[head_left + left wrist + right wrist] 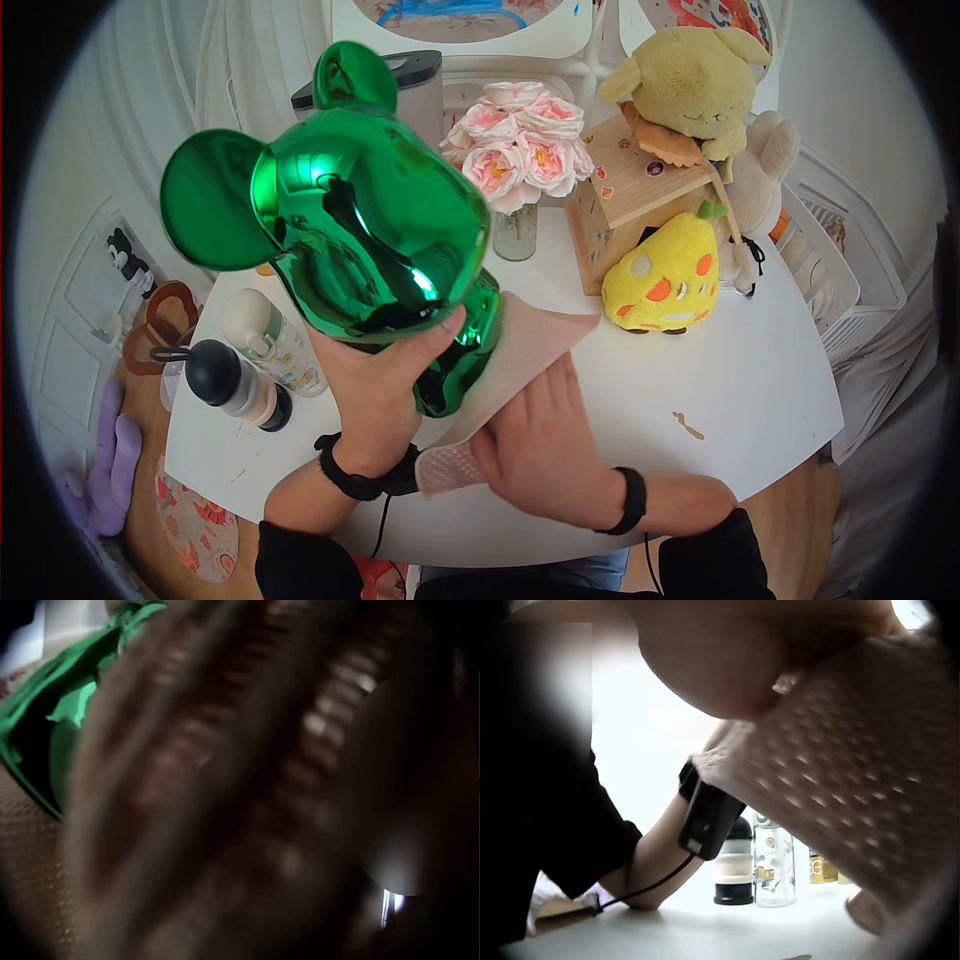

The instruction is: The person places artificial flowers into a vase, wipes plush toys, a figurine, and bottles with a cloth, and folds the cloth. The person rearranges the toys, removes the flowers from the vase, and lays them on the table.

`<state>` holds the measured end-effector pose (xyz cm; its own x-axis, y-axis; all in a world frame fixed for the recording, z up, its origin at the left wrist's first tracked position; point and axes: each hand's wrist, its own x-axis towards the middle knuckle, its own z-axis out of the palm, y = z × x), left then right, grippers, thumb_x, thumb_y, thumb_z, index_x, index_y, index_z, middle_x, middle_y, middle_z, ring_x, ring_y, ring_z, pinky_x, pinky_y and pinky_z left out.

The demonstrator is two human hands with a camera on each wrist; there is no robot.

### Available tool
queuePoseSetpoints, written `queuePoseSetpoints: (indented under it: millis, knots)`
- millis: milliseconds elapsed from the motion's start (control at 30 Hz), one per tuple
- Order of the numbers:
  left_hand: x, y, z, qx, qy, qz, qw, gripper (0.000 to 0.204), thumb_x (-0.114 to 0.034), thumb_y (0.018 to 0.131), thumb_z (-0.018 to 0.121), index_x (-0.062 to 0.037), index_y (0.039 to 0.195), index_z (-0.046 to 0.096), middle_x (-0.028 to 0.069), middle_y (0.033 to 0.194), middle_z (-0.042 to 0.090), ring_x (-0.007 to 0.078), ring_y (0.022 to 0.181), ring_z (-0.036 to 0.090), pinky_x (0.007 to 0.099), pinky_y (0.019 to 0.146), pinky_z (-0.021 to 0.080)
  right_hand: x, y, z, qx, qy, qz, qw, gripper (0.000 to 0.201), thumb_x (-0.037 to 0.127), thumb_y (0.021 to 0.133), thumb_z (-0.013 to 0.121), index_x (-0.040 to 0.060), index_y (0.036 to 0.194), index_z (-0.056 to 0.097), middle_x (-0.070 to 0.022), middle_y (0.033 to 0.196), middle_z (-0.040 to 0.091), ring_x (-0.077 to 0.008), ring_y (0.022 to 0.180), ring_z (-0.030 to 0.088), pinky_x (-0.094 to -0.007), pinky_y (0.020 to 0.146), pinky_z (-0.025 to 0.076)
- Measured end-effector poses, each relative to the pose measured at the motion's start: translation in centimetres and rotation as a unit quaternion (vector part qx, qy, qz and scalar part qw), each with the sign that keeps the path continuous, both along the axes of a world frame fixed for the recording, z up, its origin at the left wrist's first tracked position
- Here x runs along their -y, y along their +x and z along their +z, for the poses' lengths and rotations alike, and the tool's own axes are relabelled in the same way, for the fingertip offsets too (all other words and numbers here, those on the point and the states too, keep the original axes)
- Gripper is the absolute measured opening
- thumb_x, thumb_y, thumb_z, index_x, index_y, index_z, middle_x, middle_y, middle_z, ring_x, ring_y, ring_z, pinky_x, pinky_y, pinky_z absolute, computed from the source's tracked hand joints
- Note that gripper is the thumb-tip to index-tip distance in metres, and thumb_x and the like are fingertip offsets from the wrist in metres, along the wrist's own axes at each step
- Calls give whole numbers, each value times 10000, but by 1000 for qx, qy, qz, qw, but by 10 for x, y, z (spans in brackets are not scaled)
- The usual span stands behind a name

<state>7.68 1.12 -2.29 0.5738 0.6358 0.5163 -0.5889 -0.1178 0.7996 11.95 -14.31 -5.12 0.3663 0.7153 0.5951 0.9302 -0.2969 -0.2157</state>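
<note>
A glossy green bear figurine (375, 225) with round ears is tilted above the near side of the table. My left hand (375, 405) grips it below the head, thumb across the lower edge. My right hand (540, 450) holds a pale pink cloth (530, 340) against the figurine's lower body, the back of the hand facing up. Dimpled texture shows on the cloth (840, 780) in the right wrist view, where it hangs beneath the hand. Dark, blurred fingers (217, 765) fill most of the left wrist view beside a strip of green figurine (71, 705).
A black-topped bottle (235, 385) and a clear bottle (275, 345) stand left on the white table (770, 400). Pink flowers (525, 145) in a glass vase are behind. To the right are a yellow plush (665, 275), a wooden box (630, 180) and a beige plush (690, 85).
</note>
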Motion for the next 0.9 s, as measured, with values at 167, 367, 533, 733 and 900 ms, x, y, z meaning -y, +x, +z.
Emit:
queuePoseSetpoints:
  millis: [167,367,533,733,900]
  knots:
    - [-5,7,6,5,-102,-28,994,595,54,784,784,-23,1300,498,91,1186,632,179,1053,635,335,908,521,-3,-6,-17,-17,7,44,999,520,220,836,696,-114,1199,530,-296,1137,535,-515,1046,515,-613,945,406]
    - [5,0,11,-27,-126,-100,987,638,54,760,783,-19,1327,500,90,1200,629,204,1072,637,346,942,510,8,22,7,-51,-1,12,999,487,249,920,623,-115,1228,522,-316,1147,552,-486,1086,547,-533,1006,430]
    - [6,-12,9,-63,-131,-168,975,664,26,767,767,-4,1365,480,119,1254,617,227,1104,639,371,943,529,16,47,18,-330,109,173,922,458,180,993,529,-61,1370,434,-260,1235,549,-383,1170,559,-434,1025,452]
    - [7,-19,0,-85,-220,-364,901,743,-57,777,763,12,1436,425,158,1357,566,276,1225,588,431,1024,509,24,75,22,-699,94,311,637,558,356,1045,538,-4,1454,413,-88,1265,598,-125,1137,587,-288,953,488]
    - [-8,-19,-36,-143,-96,-285,943,743,-53,721,839,-29,1382,499,79,1308,600,201,1186,590,370,1024,483,29,76,22,-723,54,312,614,585,449,999,615,33,1397,512,-65,1226,638,-118,1069,623,-275,883,512]
